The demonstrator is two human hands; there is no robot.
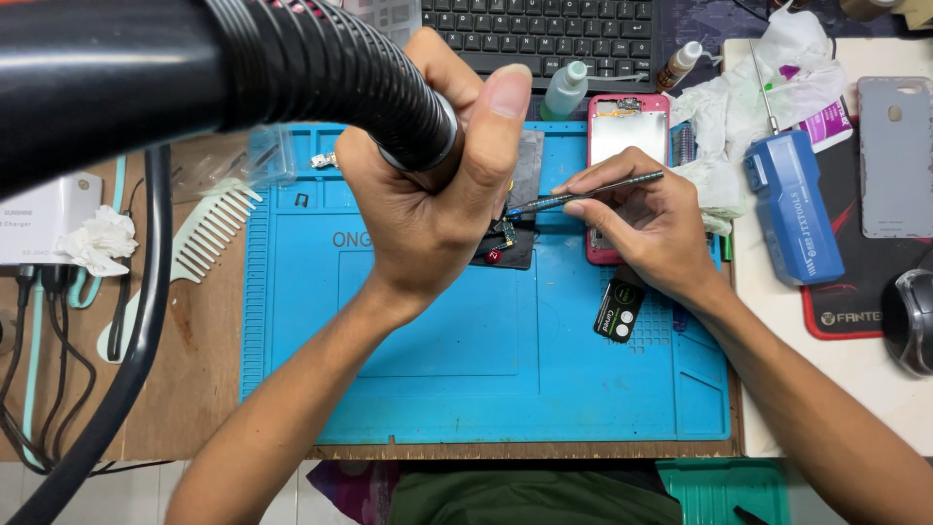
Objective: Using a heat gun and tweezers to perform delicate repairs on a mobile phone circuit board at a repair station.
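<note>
1. Two bare hands work over one blue mat (466, 379) on a wooden desk (194, 389).
2. One left hand (428, 194) is curled fully round the ribbed black handle of a hot-air tool (321, 68), thumb laid up along its front; the nozzle points down at the board.
3. One right hand (646, 224) pinches one thin metal pair of tweezers (583, 192) between thumb and forefinger, the other fingers loosely bent; the tip meets the board.
4. One small circuit board (503, 236) lies on a dark pad at the mat's upper middle, between the two hands.
5. One phone frame (627, 136), pink-edged, lies flat just beside the right hand.
6. Two small plastic bottles (566, 89) stand near one black keyboard (544, 34).
7. One white comb (209, 228), toothed, lies left of the mat; one blue boxy tool (792, 209) lies to the right, one grey phone cover (894, 156) beyond it.
</note>
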